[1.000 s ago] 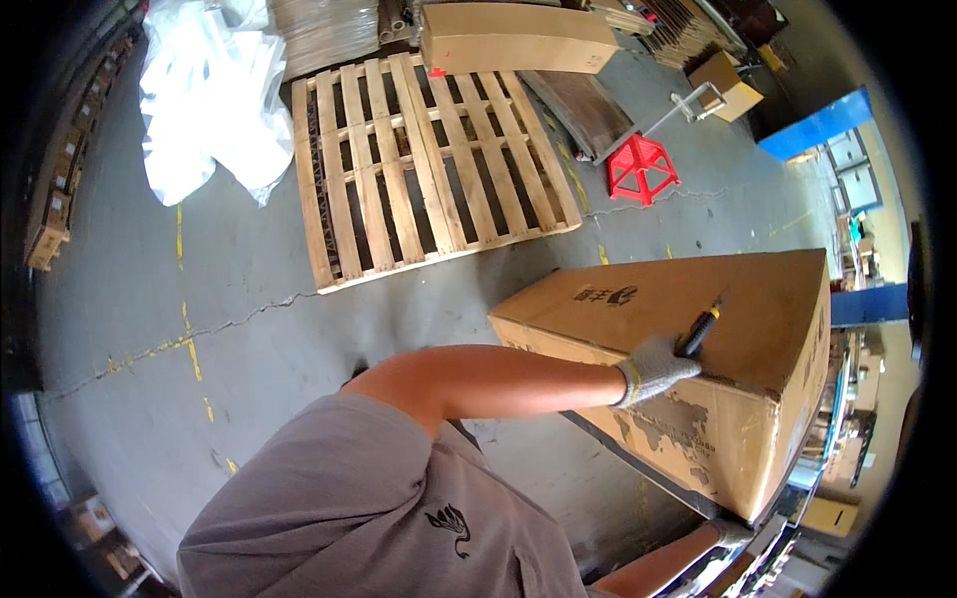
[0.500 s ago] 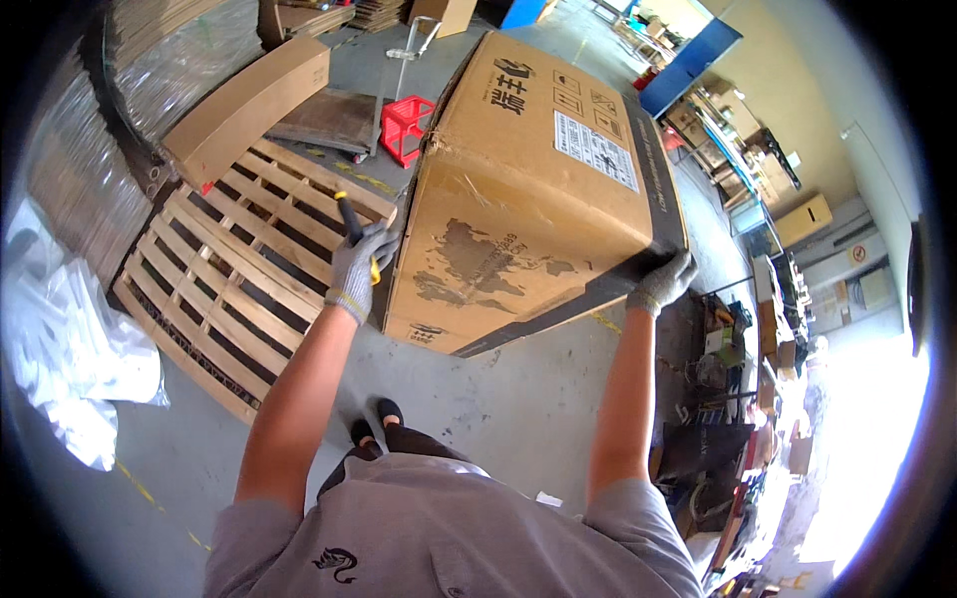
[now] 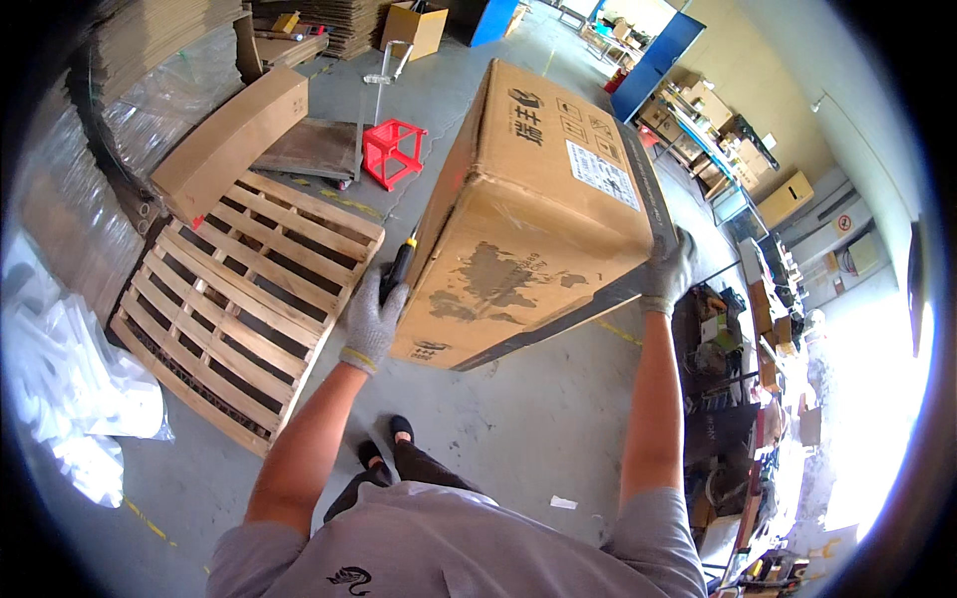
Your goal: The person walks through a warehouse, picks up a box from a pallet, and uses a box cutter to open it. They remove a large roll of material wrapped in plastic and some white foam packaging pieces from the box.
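A large brown cardboard box (image 3: 538,244) with a black band, a white label and dark printing is in front of me, its near side toward me. My left hand (image 3: 375,321), in a grey glove, is closed around a slim black-and-yellow tool (image 3: 403,261). That hand also rests against the box's left edge. My right hand (image 3: 670,277), gloved too, grips the box at its right near edge, with some fingers hidden behind it. What bears the box from below is hidden.
A wooden pallet (image 3: 249,289) lies at left, a long carton (image 3: 234,140) at its far edge. Beyond are a red plastic stool (image 3: 393,154) and a flat trolley (image 3: 311,151). Clear plastic wrap (image 3: 85,369) is heaped at far left; a cluttered shelf (image 3: 763,349) lines the right.
The box has turned slightly and sits lower in view. Both hands have stayed on it; the tool in my left hand now leans the other way, toward the box.
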{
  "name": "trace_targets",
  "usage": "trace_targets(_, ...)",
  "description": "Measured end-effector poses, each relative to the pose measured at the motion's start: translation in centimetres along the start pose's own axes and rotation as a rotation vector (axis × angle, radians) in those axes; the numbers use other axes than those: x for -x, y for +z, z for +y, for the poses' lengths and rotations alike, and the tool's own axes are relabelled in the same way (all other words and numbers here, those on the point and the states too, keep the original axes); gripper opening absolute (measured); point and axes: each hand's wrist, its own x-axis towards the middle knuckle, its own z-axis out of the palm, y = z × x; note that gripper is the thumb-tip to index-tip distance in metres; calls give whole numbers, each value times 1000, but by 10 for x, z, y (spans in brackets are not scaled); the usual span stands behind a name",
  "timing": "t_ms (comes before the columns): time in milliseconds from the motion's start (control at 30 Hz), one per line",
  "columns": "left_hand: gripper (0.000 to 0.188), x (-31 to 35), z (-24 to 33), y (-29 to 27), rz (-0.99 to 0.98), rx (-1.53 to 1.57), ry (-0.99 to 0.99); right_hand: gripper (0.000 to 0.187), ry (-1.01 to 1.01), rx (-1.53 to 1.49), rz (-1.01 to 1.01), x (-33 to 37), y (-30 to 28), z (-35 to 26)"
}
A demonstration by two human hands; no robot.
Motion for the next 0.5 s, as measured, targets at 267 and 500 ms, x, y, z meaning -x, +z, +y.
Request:
trace_targets(267,31,-44,41,30,118,275,-146,27,-244,-77,-7,-15,20,-75)
trace_targets(500,39,-55,49,47,71,27,185,32,-218,-108,41,-6,25,-27)
